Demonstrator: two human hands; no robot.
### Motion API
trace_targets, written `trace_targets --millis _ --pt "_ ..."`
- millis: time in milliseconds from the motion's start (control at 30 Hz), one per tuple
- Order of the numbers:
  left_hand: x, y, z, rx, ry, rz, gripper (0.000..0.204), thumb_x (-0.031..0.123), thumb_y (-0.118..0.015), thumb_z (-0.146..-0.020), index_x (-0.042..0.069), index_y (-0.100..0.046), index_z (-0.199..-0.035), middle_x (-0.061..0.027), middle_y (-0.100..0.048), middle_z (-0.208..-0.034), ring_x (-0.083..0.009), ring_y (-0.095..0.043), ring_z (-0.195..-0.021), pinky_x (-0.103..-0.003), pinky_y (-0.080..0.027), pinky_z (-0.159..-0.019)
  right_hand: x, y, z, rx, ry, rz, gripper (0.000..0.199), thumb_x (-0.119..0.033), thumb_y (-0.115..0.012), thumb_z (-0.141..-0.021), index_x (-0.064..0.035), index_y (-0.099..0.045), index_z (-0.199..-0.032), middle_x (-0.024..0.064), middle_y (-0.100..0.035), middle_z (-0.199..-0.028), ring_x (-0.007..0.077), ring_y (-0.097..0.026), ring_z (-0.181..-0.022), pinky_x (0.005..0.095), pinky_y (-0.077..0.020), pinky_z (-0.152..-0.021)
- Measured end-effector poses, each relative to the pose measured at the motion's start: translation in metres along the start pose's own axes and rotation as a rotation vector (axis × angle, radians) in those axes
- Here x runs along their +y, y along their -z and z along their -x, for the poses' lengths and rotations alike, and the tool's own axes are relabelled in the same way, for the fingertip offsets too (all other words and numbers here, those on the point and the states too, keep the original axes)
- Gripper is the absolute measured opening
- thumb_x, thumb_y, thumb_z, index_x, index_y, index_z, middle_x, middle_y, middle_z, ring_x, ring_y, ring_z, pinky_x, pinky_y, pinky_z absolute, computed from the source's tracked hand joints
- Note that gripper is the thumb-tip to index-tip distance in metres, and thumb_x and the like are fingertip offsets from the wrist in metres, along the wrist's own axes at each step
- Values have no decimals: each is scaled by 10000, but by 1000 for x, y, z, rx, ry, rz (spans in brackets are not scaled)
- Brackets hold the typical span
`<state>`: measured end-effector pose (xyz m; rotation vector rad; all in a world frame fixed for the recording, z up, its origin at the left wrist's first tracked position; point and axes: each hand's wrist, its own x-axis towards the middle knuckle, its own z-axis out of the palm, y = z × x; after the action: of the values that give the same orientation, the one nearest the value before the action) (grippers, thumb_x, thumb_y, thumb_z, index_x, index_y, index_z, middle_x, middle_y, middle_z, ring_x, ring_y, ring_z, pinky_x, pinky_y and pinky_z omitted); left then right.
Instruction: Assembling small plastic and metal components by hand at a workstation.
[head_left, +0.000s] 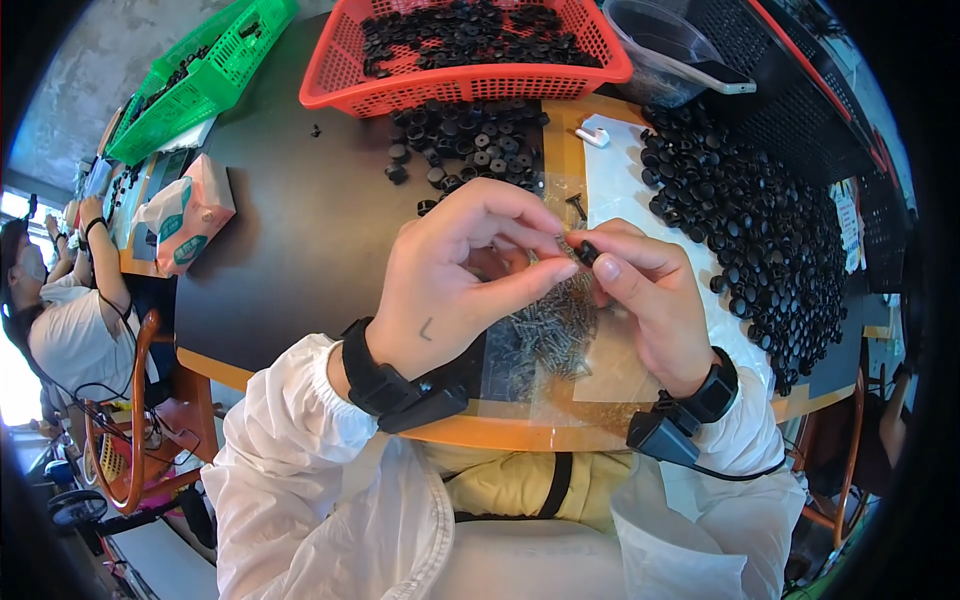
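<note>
Both hands meet above a pile of grey metal screws (pixel 553 335) on a clear plastic sheet. My right hand (pixel 655 305) pinches a small black plastic cap (pixel 588 252) between thumb and fingertips. Beside it, my left hand (pixel 430 280) has thumb and forefinger tips pressed close together, almost touching the cap. What those left fingertips grip is too small and too covered to name. A single dark screw (pixel 577 207) lies just beyond the hands. Loose round black caps (pixel 480 140) lie on the table past my left hand.
A red basket (pixel 470 84) of black parts stands at the far side. Many black caps (pixel 760 250) cover a white sheet (pixel 615 180) at right, near a clear tub (pixel 665 60) and black crates (pixel 800 110). Left are a tissue pack (pixel 195 215), a green basket (pixel 195 85) and another person (pixel 80 320).
</note>
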<state>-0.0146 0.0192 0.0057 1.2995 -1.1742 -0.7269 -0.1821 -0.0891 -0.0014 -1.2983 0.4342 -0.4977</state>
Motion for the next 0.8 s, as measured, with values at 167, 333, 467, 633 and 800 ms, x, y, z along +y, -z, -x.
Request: trace_targets --millis 167,333,467,633,800 --pt "-3 1 0 4 -13 -19 307 -39 -723 -792 14 -556 -1044 -65 -676 -870 -74 -639 -750 -186 -495 -638 -1 3 0 -11 -160 -103 231 -108 -617 -917 34 -668 -1092 22 -616 -906 64 -508 -765 211 -411 -691" --pt "-4 2 1 -32 -185 -201 373 -48 -717 -785 20 -587 -1128 -44 -691 -851 -63 -633 -730 -200 -511 -656 -2 0 -1 36 -4 132 207 -71 -649 -884 33 -684 -1060 57 -670 -940 79 -560 -813 217 -441 -731" --pt "-7 3 -3 10 -295 -264 345 -37 -724 -766 29 -632 -1092 -56 -694 -832 -121 -653 -719 -235 -521 -651 -4 5 -3 14 48 249 196 -51 -676 -850 14 -700 -1033 73 -683 -945 91 -594 -837 218 -459 -743" --pt "-14 9 -8 -94 -584 -462 279 -15 -729 -689 33 -694 -961 -69 -665 -820 -224 -652 -720 -298 -513 -629 -13 12 -3 -96 207 717 253 -52 -721 -793 -25 -704 -1044 76 -693 -924 89 -628 -757 218 -489 -673" --pt "-14 11 -8 -137 -587 -481 313 -13 -730 -672 43 -690 -977 -59 -660 -824 -204 -647 -708 -289 -510 -623 -9 4 0 2 54 436 284 -14 -710 -800 -7 -672 -1081 68 -696 -942 95 -650 -806 218 -517 -717"
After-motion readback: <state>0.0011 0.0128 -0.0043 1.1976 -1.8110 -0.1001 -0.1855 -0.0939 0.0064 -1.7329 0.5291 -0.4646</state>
